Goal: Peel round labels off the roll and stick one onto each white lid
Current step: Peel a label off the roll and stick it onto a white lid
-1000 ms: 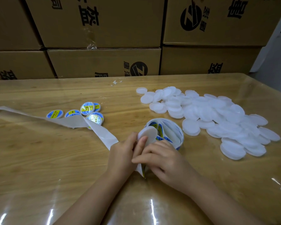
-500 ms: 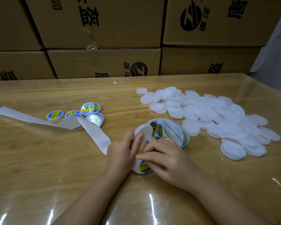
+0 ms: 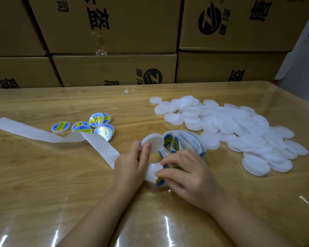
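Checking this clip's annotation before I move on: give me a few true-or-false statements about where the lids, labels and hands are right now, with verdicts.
1. The left hand holds a blank white lid. True.
2. The labelled lids lie to the right of the label roll. False: they lie to its left; the pile of blank lids is on its right.
3. The right hand pinches a blue-and-yellow label. True.
4. The spent backing strip trails off to the right. False: it trails away to the left.
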Action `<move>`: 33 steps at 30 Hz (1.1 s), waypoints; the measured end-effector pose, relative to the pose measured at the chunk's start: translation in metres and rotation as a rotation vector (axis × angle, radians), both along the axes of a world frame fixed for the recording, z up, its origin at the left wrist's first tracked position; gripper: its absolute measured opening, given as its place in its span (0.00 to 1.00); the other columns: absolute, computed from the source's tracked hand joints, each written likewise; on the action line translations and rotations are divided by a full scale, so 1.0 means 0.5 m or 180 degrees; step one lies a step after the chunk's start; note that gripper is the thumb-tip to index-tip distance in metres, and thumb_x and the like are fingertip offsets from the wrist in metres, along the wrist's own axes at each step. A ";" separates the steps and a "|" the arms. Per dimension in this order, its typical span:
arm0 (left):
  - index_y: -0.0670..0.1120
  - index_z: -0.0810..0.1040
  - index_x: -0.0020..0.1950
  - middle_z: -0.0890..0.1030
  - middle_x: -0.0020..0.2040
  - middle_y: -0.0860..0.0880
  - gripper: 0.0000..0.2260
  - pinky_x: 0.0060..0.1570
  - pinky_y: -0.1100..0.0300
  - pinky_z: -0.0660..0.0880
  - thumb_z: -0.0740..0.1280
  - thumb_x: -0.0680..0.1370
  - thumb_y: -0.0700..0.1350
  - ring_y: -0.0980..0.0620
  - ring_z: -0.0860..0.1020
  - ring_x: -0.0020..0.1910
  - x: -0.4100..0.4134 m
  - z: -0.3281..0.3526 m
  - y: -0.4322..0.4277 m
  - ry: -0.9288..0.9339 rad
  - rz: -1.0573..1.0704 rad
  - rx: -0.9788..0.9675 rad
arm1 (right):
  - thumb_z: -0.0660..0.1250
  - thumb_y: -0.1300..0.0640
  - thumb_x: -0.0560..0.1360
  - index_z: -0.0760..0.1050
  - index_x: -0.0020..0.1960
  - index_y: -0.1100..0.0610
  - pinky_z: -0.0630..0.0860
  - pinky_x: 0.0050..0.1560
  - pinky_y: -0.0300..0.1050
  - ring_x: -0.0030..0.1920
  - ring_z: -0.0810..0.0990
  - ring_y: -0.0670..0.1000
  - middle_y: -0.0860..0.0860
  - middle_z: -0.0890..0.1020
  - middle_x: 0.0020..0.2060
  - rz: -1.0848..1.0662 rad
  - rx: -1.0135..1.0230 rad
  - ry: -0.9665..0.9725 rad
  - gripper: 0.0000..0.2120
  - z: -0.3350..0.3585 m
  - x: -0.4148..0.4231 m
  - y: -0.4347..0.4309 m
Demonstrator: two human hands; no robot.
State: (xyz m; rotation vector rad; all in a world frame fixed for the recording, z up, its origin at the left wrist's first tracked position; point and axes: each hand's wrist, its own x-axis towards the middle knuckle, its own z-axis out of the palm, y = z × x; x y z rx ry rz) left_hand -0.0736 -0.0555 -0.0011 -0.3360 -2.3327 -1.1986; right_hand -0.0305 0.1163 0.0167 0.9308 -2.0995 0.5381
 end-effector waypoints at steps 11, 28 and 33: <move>0.52 0.65 0.36 0.66 0.29 0.55 0.12 0.31 0.60 0.65 0.57 0.76 0.56 0.57 0.67 0.30 -0.015 -0.002 -0.002 0.0201 0.0193 0.0250 | 0.67 0.63 0.75 0.81 0.45 0.62 0.72 0.47 0.39 0.43 0.76 0.46 0.49 0.80 0.40 -0.0265 -0.1493 -0.0020 0.04 0.015 0.000 0.004; 0.44 0.82 0.46 0.85 0.40 0.51 0.10 0.40 0.67 0.76 0.66 0.71 0.48 0.59 0.80 0.38 0.018 0.043 0.024 -0.1308 -0.1607 0.1758 | 0.70 0.61 0.72 0.75 0.45 0.43 0.70 0.43 0.31 0.39 0.74 0.45 0.44 0.79 0.38 -0.0693 -0.2380 -0.1224 0.12 0.009 -0.016 0.015; 0.47 0.83 0.44 0.85 0.40 0.51 0.08 0.40 0.67 0.76 0.68 0.70 0.48 0.59 0.80 0.39 0.016 0.037 0.024 -0.1315 -0.1669 0.1754 | 0.68 0.58 0.71 0.77 0.45 0.49 0.68 0.42 0.29 0.38 0.73 0.41 0.38 0.76 0.35 -0.0669 -0.2174 -0.1135 0.05 0.016 -0.012 0.007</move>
